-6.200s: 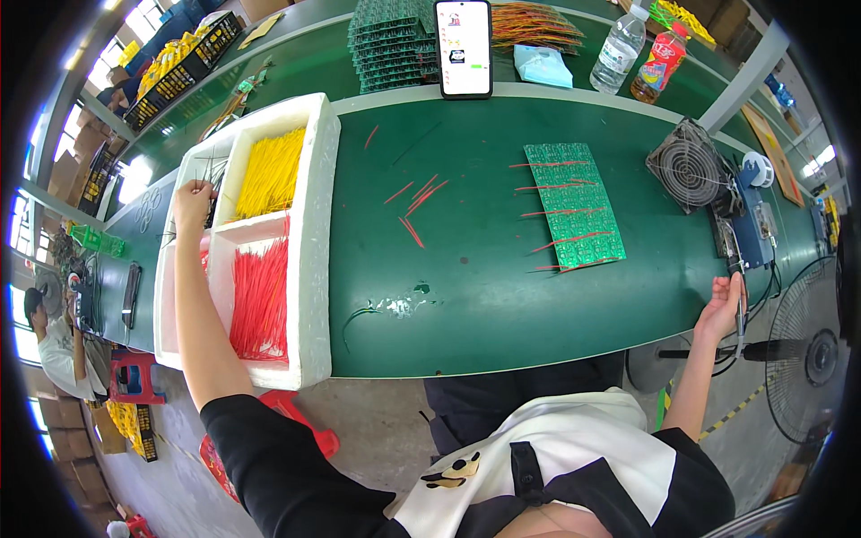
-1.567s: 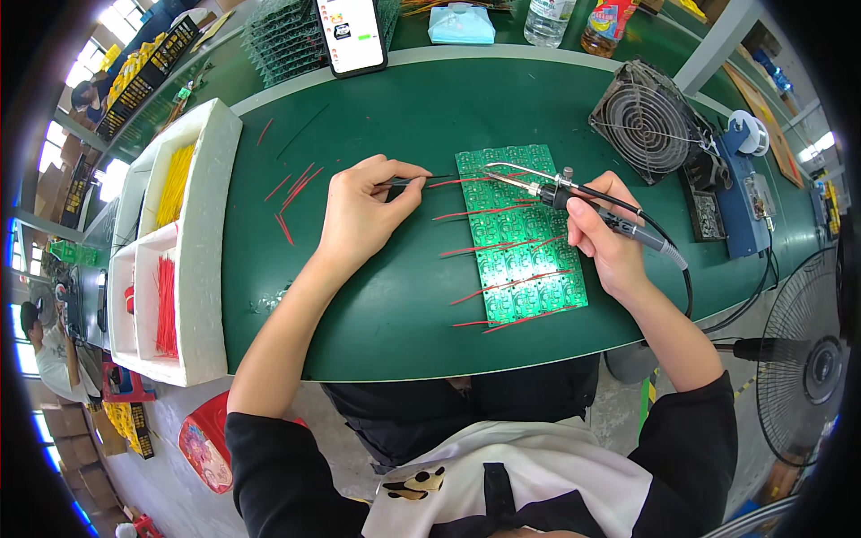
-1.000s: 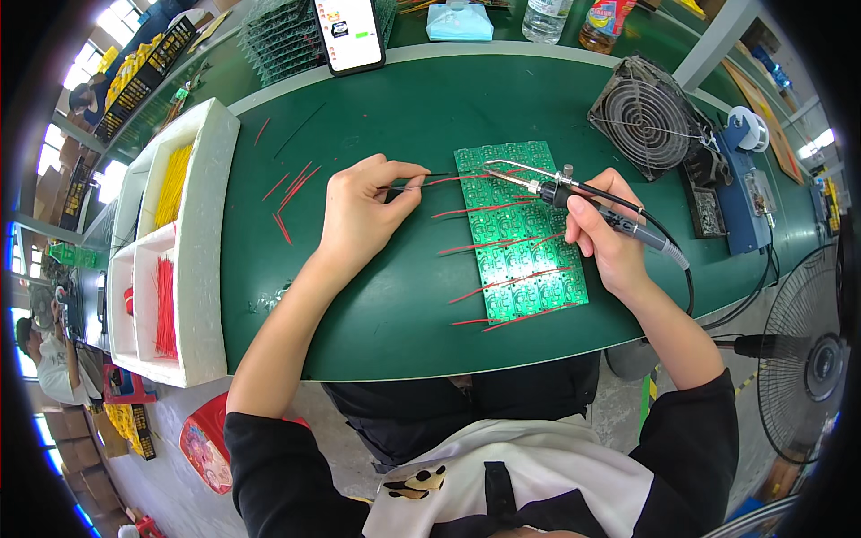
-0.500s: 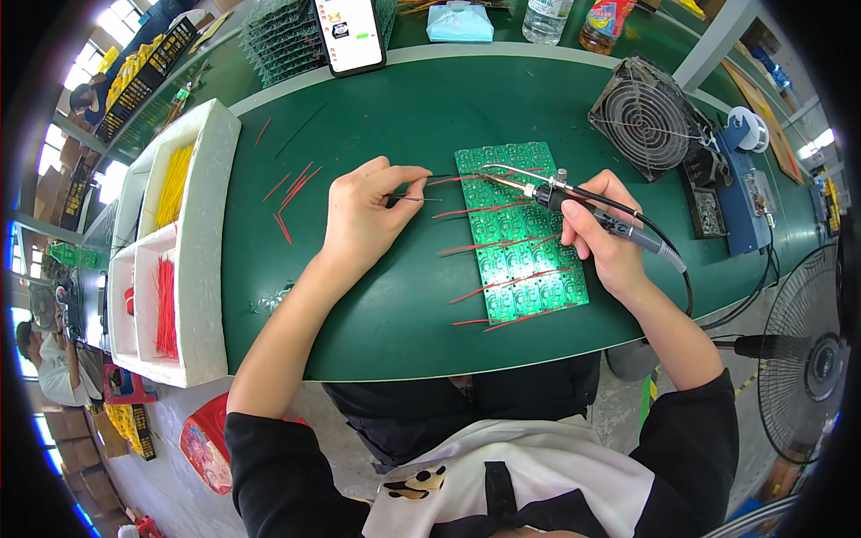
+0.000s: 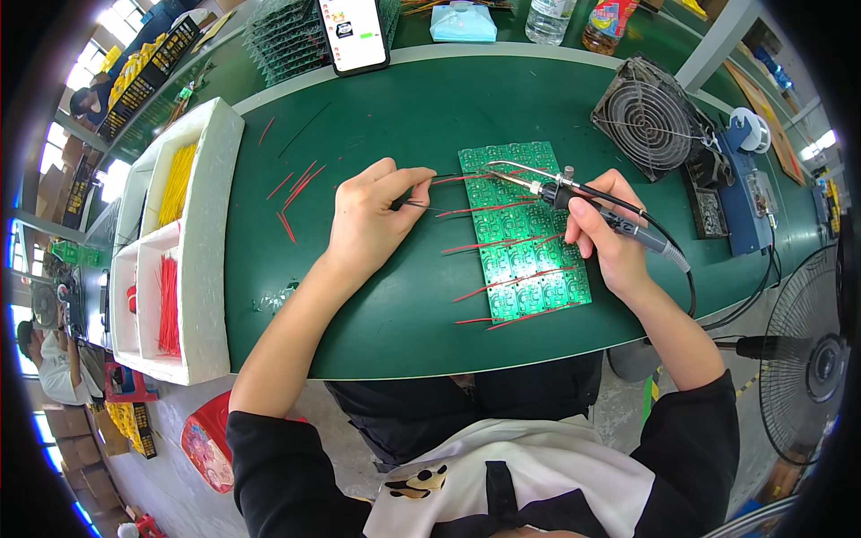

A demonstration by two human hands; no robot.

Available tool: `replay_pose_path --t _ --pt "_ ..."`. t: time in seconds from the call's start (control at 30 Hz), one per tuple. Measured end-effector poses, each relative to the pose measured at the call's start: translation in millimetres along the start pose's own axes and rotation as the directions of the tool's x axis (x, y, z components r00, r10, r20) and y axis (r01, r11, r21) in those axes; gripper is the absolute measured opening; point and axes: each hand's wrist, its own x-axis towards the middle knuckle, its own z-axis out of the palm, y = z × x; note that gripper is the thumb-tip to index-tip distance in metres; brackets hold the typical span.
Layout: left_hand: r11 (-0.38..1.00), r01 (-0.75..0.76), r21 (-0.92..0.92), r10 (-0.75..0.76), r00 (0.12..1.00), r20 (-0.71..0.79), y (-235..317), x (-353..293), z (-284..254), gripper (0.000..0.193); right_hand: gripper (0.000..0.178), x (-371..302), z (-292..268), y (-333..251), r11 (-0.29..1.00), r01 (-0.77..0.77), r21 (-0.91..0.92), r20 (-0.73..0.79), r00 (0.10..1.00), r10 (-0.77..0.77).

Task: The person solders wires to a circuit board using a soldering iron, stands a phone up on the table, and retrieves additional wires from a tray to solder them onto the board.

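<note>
Head view: green circuit-board panel (image 5: 531, 229) lies flat on the desk (image 5: 386, 345), red wires (image 5: 495, 207) laid across it in rows, ends overhanging its left edge. Left hand (image 5: 381, 215), just left of the panel, pinches dark wires (image 5: 398, 204), fingers closed; one wire runs toward the panel's upper part. Right hand (image 5: 610, 231), over the panel's right edge, is wrapped around a soldering iron (image 5: 619, 222), tip at the panel's upper rows; contact with the board can't be told.

Risks, my judgement: hot tip drifting could scorch the nearest red wire's insulation or bridge neighbouring pads, rows being tight. A left-hand twitch could pull a wire off its pad before solder sets. Spare dark wires in the same pinch could snag the red ends. Stiff iron cable (image 5: 674, 253), right of the panel, could tug the tip sideways.

Writing: beyond the panel, clear bottle (image 5: 548, 21) has a pale printed label, the other bottle (image 5: 606, 25) a red one. Phone (image 5: 357, 38), up-left of the panel, shows chat-like bubbles, too small to read. Marks on the iron's grip: unreadable.
</note>
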Motion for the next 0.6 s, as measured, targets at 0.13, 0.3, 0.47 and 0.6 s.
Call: replay_pose_path --t 0.13,0.3,0.47,0.6 --pt "1.000 -0.012 -0.012 0.012 1.000 -0.010 0.7 1.9 0.6 0.018 0.017 -0.3 -1.5 -2.3 1.000 0.017 0.012 -0.014 1.000 -0.017" --pt "0.999 -0.031 -0.013 0.031 0.999 -0.020 -0.7 0.4 0.3 0.018 0.017 0.1 -0.4 0.8 1.000 0.008 0.016 -0.013 1.000 -0.008" --pt "0.999 -0.042 -0.004 0.041 0.999 -0.028 0.4 1.4 0.6 0.018 0.016 0.2 -0.7 -1.3 1.000 0.001 0.006 -0.008 1.000 -0.001" --pt "0.999 -0.039 -0.013 0.039 0.999 -0.033 -0.2 1.1 2.0 0.018 0.017 0.2 -1.1 -1.2 1.000 -0.008 0.002 -0.008 1.000 0.008"
